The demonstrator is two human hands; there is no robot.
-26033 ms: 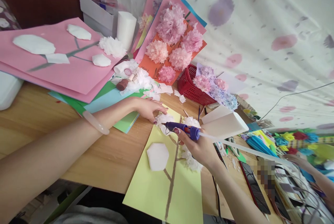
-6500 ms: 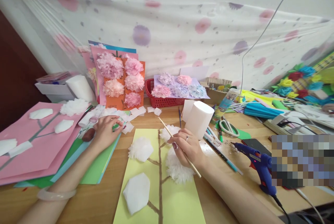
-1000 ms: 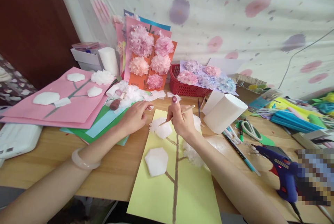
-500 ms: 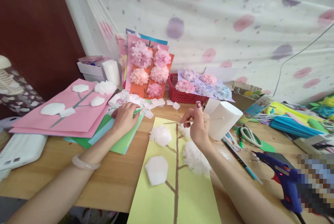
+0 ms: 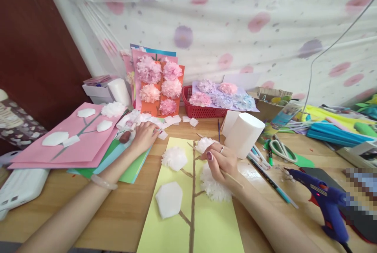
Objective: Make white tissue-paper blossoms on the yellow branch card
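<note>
My right hand (image 5: 222, 162) is closed around a thin wooden stick (image 5: 234, 179). Its pointed end slants up-left, over the top part of a yellow sheet (image 5: 216, 225). A brown branching stem (image 5: 192, 206) is on that sheet, with fluffy white paper flowers (image 5: 175, 158) and a flat white paper piece (image 5: 169, 200). My right hand partly covers the flowers right of the stem. My left hand (image 5: 145, 137) bends over white paper scraps (image 5: 132, 119) beside stacked coloured sheets (image 5: 138, 168). Its fingers are drawn together; what they pinch is too small to tell.
A white paper roll (image 5: 244, 135) stands behind my right hand. Farther right lie markers (image 5: 269, 178), scissors (image 5: 281, 149) and a blue glue gun (image 5: 326, 202). A pink sheet (image 5: 91, 139) with white pieces is at left. Behind are a red basket (image 5: 203, 111) and pink flower cards (image 5: 159, 84).
My right hand has turned over and lowered toward the yellow sheet, so the stick's point now slants up-left. My left hand stays by the scraps. The camera view has shifted slightly.
</note>
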